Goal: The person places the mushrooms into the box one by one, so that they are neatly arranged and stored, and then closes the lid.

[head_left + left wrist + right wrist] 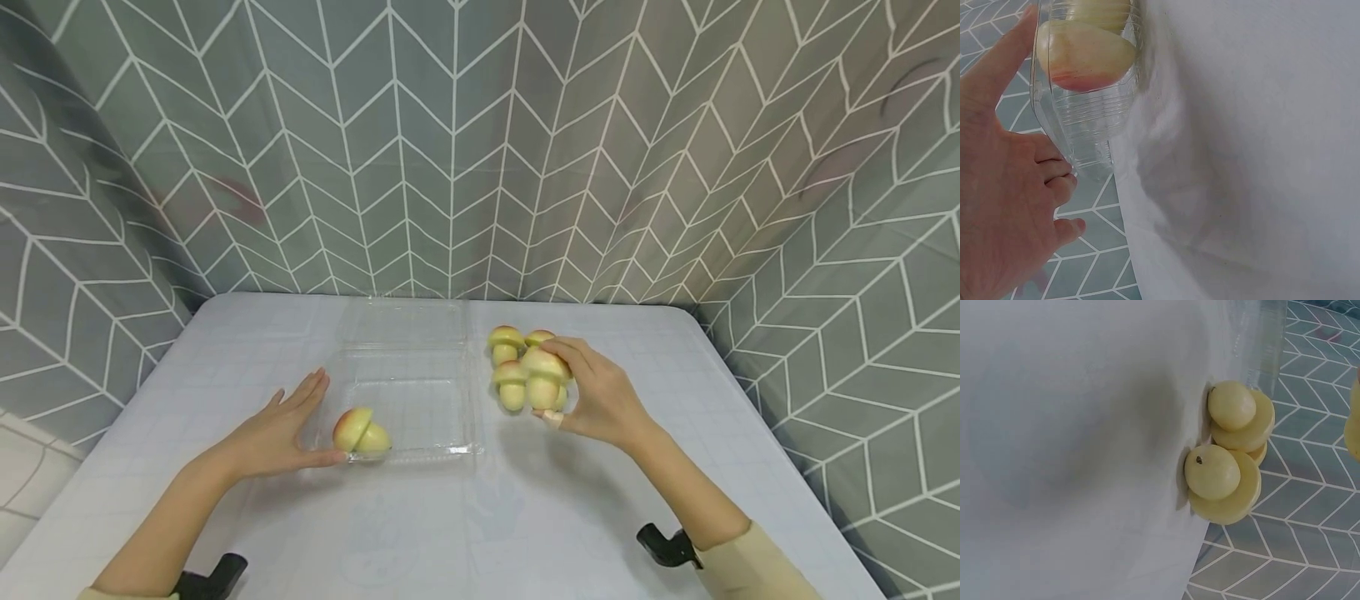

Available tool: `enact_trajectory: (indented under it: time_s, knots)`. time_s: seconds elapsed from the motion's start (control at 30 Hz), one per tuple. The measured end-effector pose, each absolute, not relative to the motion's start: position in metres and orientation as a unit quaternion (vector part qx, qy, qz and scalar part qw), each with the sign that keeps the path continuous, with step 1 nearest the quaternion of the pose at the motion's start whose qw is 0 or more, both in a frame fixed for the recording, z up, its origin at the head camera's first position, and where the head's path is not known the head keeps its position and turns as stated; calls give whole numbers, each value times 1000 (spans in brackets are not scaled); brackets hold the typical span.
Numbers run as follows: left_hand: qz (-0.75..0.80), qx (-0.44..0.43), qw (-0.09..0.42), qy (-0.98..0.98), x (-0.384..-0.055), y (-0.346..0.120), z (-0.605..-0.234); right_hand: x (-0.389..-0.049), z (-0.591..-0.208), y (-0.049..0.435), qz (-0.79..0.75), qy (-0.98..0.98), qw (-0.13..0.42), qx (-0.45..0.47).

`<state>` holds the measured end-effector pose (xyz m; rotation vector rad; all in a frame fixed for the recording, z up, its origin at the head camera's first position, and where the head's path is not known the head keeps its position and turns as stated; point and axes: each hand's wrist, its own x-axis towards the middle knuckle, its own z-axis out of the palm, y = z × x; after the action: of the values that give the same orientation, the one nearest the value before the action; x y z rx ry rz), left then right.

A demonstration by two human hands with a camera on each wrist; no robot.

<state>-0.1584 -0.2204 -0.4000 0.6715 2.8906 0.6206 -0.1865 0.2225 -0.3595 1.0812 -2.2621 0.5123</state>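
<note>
My right hand (600, 396) pinches a yellow-green, mushroom-shaped piece (543, 379) with a pinkish cap, raised over a group of similar pieces. Of that piece, only a sliver (1352, 428) enters the right wrist view, at its right edge. In the group, one mushroom-shaped piece (511, 385) stands at the front left and another (506, 343) behind it. My left hand (273, 433) rests spread against the left side of a clear plastic clamshell box (420, 417), thumb along its front corner. Inside that corner lies one tilted mushroom-shaped piece (362, 432).
The box's clear lid (405, 321) lies folded back toward the far table edge. A white cloth covers the table (420, 533). Grey patterned curtains (480, 150) hang behind and at both sides. Black wrist mounts (667, 546) sit below both hands.
</note>
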Motion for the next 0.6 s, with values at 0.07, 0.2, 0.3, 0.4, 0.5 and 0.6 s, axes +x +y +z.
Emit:
enact_trajectory:
  time_s: [0.07, 0.2, 0.3, 0.4, 0.5, 0.6]
  knots:
    - [205, 221, 55, 952, -158, -221, -400, -189, -359, 220, 192, -838, 302, 411]
    - [207, 221, 59, 951, -159, -221, -400, -195, -357, 216, 194, -828, 319, 419]
    - [208, 220, 61, 951, -158, -220, -399, -197, -356, 214, 201, -827, 318, 418]
    - [209, 220, 59, 951, -159, -220, -399, -200, -355, 211, 205, -826, 319, 417]
    - [210, 215, 62, 952, -159, -221, -400, -203, -354, 207, 204, -825, 322, 417]
    - [211, 213, 63, 952, -159, -221, -401, -206, -352, 203, 204, -823, 324, 420]
